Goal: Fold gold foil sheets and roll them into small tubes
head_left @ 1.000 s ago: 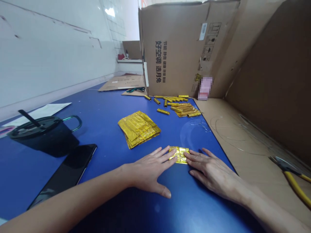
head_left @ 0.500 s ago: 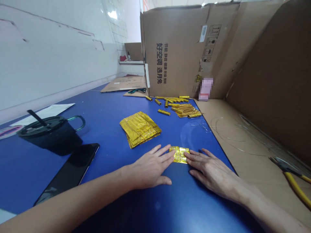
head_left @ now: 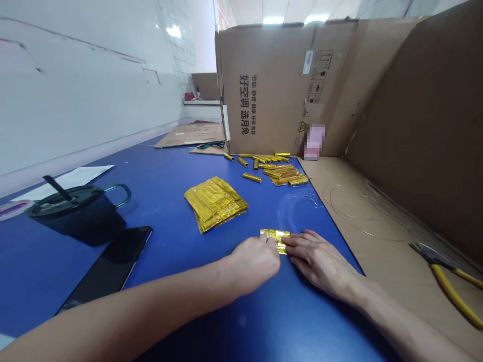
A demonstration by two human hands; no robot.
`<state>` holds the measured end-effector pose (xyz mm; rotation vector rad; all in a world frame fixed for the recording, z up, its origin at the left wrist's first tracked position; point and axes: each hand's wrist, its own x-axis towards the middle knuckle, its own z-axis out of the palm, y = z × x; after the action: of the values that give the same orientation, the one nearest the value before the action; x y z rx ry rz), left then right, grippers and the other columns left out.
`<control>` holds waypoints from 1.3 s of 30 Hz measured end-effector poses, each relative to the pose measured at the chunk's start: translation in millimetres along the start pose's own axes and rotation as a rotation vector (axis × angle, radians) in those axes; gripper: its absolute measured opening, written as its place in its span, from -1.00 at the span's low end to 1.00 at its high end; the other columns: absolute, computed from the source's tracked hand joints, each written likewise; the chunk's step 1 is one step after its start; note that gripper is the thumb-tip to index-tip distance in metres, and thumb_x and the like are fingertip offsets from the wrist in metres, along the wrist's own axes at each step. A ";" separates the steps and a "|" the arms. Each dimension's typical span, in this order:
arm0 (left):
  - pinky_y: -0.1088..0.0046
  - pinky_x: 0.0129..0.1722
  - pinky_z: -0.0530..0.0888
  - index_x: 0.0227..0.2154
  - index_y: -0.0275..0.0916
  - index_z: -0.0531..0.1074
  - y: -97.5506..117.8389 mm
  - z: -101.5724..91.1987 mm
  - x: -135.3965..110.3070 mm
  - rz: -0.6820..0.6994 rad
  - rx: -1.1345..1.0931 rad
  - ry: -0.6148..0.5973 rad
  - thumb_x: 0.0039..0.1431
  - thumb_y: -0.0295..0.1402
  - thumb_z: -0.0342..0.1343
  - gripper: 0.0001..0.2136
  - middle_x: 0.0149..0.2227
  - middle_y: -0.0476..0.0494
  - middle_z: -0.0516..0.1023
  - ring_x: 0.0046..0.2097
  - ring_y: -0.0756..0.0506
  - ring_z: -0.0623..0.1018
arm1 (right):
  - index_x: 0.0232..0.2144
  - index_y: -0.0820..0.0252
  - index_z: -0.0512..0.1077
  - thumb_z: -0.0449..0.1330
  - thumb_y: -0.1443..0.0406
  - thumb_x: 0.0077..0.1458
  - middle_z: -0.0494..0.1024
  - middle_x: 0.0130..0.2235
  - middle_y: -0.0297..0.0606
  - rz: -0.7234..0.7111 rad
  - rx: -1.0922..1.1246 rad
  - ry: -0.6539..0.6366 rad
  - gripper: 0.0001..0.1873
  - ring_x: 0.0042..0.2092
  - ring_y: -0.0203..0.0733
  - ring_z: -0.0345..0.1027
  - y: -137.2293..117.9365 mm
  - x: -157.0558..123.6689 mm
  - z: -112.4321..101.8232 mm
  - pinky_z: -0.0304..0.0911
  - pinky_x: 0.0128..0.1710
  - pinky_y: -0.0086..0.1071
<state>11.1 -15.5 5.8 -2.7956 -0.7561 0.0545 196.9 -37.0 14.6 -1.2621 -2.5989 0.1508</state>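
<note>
A small folded piece of gold foil paper (head_left: 283,242) lies flat on the blue tabletop, with a crease or seam down its middle. My left hand (head_left: 254,262) is curled into a fist, its knuckles resting on the left part of the foil; its fingertips are tucked out of sight. My right hand (head_left: 320,259) is open, with outstretched fingers lying on the foil's right edge. Beyond my left hand sits a stack of gold foil sheets (head_left: 215,201). Several rolled gold foil tubes (head_left: 252,177) lie farther back, some on a flat pile of foil (head_left: 284,173).
A dark lidded mug (head_left: 81,213) with a straw and a phone (head_left: 109,269) are at the left. Yellow-handled pliers (head_left: 447,281) and thin wires (head_left: 362,229) lie on cardboard at the right. A large cardboard box (head_left: 279,90) stands at the back.
My left hand has gone from spread fingers to a fist and shifted slightly right onto the foil. My right hand still lies on the foil's edge. The camera view has tilted slightly.
</note>
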 end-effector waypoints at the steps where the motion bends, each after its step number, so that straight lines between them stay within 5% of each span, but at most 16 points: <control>1: 0.39 -0.44 0.38 -0.35 -0.40 0.37 1.7 -1.2 0.6 -0.009 0.011 -0.001 -0.01 -0.60 -0.08 -0.82 -0.37 -0.27 0.39 -0.30 -0.18 0.41 | -0.14 0.02 0.38 0.01 0.37 0.04 0.44 -0.07 -0.26 0.004 -0.001 -0.003 -0.67 -0.06 -0.13 0.28 -0.3 0.1 -0.4 0.02 0.01 -0.06; 10: 0.36 -0.30 0.35 -0.36 -0.30 0.28 -10.5 -3.3 3.3 -0.291 -0.227 0.133 0.09 -0.52 -0.16 -0.87 -0.36 -0.16 0.35 -0.28 -0.12 0.33 | -0.30 0.14 0.42 -0.02 0.38 0.08 0.49 -0.19 -0.25 0.045 0.058 0.059 -0.78 -0.18 -0.18 0.31 -1.2 1.3 2.2 0.17 -0.14 -0.26; 17: 0.44 -0.28 0.30 -0.35 -0.26 0.28 -20.4 5.6 -2.1 -0.331 -0.527 0.226 0.14 -0.52 -0.20 -0.84 -0.35 -0.08 0.38 -0.27 -0.06 0.34 | -0.37 0.16 0.39 -0.10 0.36 0.13 0.48 -0.42 -0.28 0.127 0.199 0.177 -0.74 -0.36 -0.24 0.32 1.1 3.9 8.5 0.21 -0.27 -0.35; 21: 0.48 -0.26 0.30 -0.36 -0.23 0.32 -21.7 8.3 -0.6 -0.452 -0.657 0.188 0.14 -0.48 -0.17 -0.84 -0.35 -0.05 0.41 -0.25 -0.05 0.37 | -0.32 0.15 0.41 -0.10 0.33 0.10 0.51 -0.37 -0.25 0.242 0.244 0.216 -0.73 -0.34 -0.20 0.34 0.6 7.1 12.4 0.22 -0.32 -0.35; 31: 0.42 -0.26 0.29 -0.32 -0.20 0.40 -18.0 4.6 6.3 -0.533 -0.621 0.140 0.13 -0.37 -0.11 -0.82 -0.38 -0.08 0.43 -0.27 -0.09 0.40 | -0.47 0.10 0.40 -0.06 0.27 0.03 0.48 -0.49 -0.35 0.479 0.312 0.131 -0.76 -0.45 -0.24 0.32 0.5 14.7 15.4 0.12 -0.45 -0.44; 39: 0.46 -0.24 0.25 -0.42 -0.22 0.41 -16.8 5.3 3.4 -0.487 -0.569 0.194 0.10 -0.34 -0.01 -0.87 -0.36 -0.06 0.37 -0.25 -0.06 0.34 | -0.48 0.10 0.39 -0.05 0.30 0.01 0.47 -0.51 -0.36 0.485 0.271 0.085 -0.79 -0.47 -0.25 0.31 -1.0 15.1 14.9 0.08 -0.49 -0.46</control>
<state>5.3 1.4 4.9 -2.9422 -1.5747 -0.5951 183.2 -25.6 3.1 -1.7171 -2.0682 0.5040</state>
